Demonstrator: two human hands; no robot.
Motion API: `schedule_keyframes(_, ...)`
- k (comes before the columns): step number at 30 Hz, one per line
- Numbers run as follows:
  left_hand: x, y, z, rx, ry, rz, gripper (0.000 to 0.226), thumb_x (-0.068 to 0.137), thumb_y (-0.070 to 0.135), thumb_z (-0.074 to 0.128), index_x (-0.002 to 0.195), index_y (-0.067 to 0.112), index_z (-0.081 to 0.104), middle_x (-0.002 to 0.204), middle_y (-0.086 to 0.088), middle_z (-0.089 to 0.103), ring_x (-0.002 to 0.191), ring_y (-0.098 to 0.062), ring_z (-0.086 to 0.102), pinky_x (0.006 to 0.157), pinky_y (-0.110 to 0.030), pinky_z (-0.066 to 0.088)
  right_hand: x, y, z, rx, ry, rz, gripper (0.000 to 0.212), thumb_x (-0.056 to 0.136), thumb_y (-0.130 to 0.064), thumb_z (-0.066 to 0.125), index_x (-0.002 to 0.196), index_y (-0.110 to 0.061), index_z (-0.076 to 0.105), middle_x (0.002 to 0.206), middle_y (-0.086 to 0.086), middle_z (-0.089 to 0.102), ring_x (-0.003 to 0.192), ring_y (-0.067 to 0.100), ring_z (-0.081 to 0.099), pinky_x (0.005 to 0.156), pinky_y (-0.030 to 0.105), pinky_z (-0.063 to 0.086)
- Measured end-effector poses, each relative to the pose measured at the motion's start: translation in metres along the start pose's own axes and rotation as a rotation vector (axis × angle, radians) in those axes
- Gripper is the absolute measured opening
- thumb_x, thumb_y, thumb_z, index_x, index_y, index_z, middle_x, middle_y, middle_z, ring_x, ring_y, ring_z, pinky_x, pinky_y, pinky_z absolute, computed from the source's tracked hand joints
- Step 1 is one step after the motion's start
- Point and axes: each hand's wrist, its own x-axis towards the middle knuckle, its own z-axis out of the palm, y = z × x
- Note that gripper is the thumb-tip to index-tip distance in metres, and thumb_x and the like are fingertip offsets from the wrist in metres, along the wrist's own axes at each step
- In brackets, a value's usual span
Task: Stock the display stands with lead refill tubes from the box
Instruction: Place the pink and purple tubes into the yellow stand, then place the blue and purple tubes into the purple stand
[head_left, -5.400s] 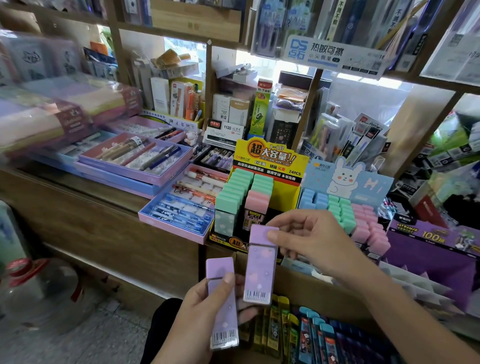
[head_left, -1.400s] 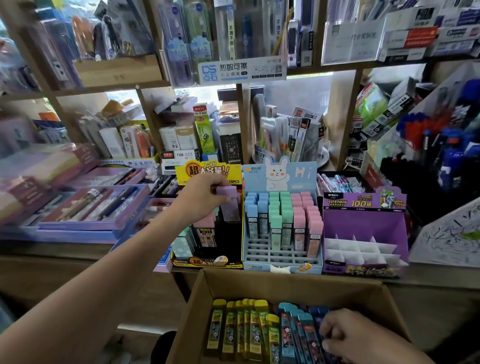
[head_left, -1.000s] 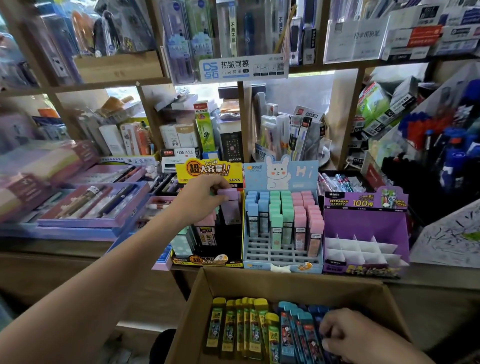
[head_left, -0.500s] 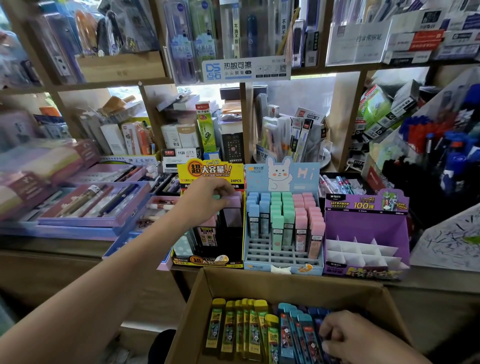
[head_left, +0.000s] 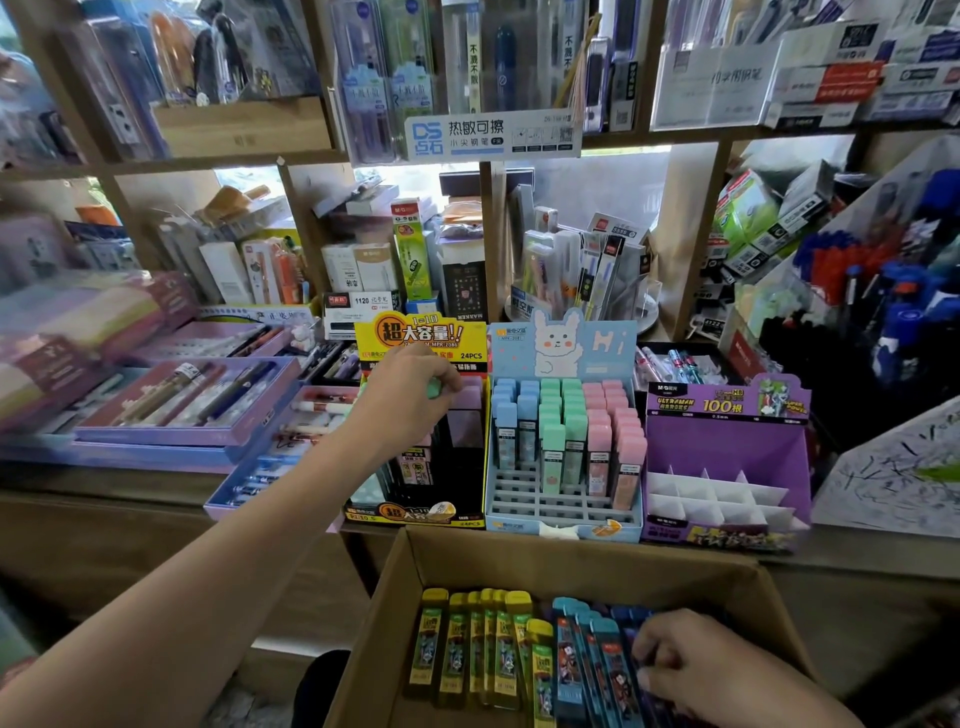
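The left hand (head_left: 410, 397) is stretched out to the yellow-and-black display stand (head_left: 421, 340), its fingers curled onto the cap of a purple tube (head_left: 467, 415) that stands upright in a slot at that hand's right edge; it looks pinched rather than merely touched. The right hand (head_left: 691, 670) is down in the cardboard box (head_left: 571, 561), close to the body, knuckles up and fingers bent over the blue lead refill tubes (head_left: 587, 660). Whether it has one gripped I cannot tell, since the fingertips are hidden.

Those blue tubes lie directly under and just left of the right hand, packed side by side, long axes running away from the person with the caps at the far end. The yellow-green tubes (head_left: 483, 649) lie further left, between the two arms.

The purple stand (head_left: 727, 441) with bare white dividers sits on the table (head_left: 857, 558) straight beyond the right hand, well apart from the left. So the right hand is the nearer one: I judge the coming move to be lifting a blue tube, tipping it upright and carrying it forward into that stand
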Motion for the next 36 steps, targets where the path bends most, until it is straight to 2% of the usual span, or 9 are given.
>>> schedule_keyframes(2,-0.012,0.007,-0.002,-0.038,0.044,-0.02,0.009,0.091,0.014,0.069,0.097,0.018,0.076,0.101,0.005,0.056,0.11,-0.023,0.051,0.094,-0.037,0.044,0.0,-0.003,-0.001,-0.006,0.002,-0.027,0.017,0.088,-0.04,0.077,0.102,-0.033,0.07,0.092,-0.006,0.074,0.077,0.001,0.07,0.07,0.017,0.053)
schedule_keyframes(6,-0.052,0.029,-0.007,-0.159,0.193,-0.038,0.011,0.09,0.01,0.069,0.093,0.02,0.074,0.098,0.008,0.059,0.096,-0.012,0.053,0.075,-0.011,0.038,-0.003,-0.008,0.001,0.016,0.012,-0.061,0.015,0.093,-0.035,0.074,0.105,-0.031,0.068,0.086,-0.003,0.076,0.072,0.002,0.068,0.066,0.018,0.051)
schedule_keyframes(9,-0.093,0.042,-0.003,-0.267,0.188,-0.057,0.015,0.087,0.011,0.072,0.09,0.026,0.072,0.089,0.016,0.059,0.078,-0.002,0.054,0.066,-0.011,0.04,-0.007,-0.014,0.002,0.039,0.035,-0.07,0.014,0.093,-0.034,0.075,0.105,-0.032,0.068,0.087,-0.004,0.074,0.071,0.0,0.066,0.065,0.018,0.049)
schedule_keyframes(16,-0.166,0.066,0.052,-0.606,-0.259,-0.339,0.029,0.087,0.023,0.075,0.106,0.041,0.063,0.097,0.016,0.066,0.094,0.002,0.062,0.08,-0.021,0.056,-0.023,-0.02,0.006,0.076,0.171,-0.025,0.024,0.097,-0.034,0.07,0.117,-0.034,0.058,0.104,-0.014,0.066,0.093,0.003,0.064,0.075,0.02,0.049)
schedule_keyframes(20,-0.181,0.086,0.086,-0.773,-0.522,-0.527,0.043,0.088,0.022,0.075,0.125,0.031,0.055,0.111,0.013,0.063,0.102,-0.003,0.062,0.073,-0.01,0.053,-0.029,-0.018,0.016,0.125,0.193,0.03,0.033,0.099,-0.026,0.068,0.13,-0.027,0.059,0.105,-0.019,0.063,0.096,-0.001,0.061,0.074,0.015,0.046)
schedule_keyframes(23,-0.186,0.094,0.103,-0.862,-0.575,-0.653,0.055,0.087,0.012,0.075,0.134,0.024,0.049,0.11,0.015,0.061,0.1,-0.002,0.061,0.067,-0.008,0.051,-0.027,-0.021,0.026,0.177,0.16,0.074,0.037,0.099,-0.017,0.066,0.135,-0.022,0.059,0.108,-0.016,0.064,0.1,0.001,0.062,0.082,0.017,0.051)
schedule_keyframes(27,-0.189,0.095,0.118,-0.896,-0.581,-0.76,0.07,0.083,0.011,0.077,0.143,0.022,0.043,0.104,0.022,0.055,0.097,0.004,0.055,0.07,-0.009,0.043,-0.02,-0.025,0.039,0.189,0.155,0.103,0.05,0.097,-0.011,0.065,0.145,-0.023,0.054,0.119,-0.012,0.063,0.109,0.007,0.061,0.099,0.029,0.055)
schedule_keyframes(31,-0.191,0.093,0.127,-0.987,-0.579,-0.866,0.067,0.081,0.008,0.075,0.141,0.021,0.047,0.112,0.012,0.063,0.104,-0.003,0.057,0.078,-0.016,0.045,-0.016,-0.029,0.045,0.187,0.126,0.12,0.046,0.099,-0.014,0.061,0.142,-0.03,0.053,0.113,-0.017,0.06,0.101,0.004,0.059,0.082,0.021,0.051)
schedule_keyframes(36,-0.192,0.096,0.136,-1.123,-0.556,-1.02,0.047,0.077,0.001,0.072,0.121,0.016,0.064,0.106,-0.004,0.076,0.108,-0.024,0.067,0.101,-0.043,0.053,-0.015,-0.033,0.052,0.139,0.089,0.141,0.059,0.1,-0.014,0.056,0.155,-0.029,0.041,0.153,-0.007,0.045,0.137,0.017,0.046,0.115,0.036,0.041)
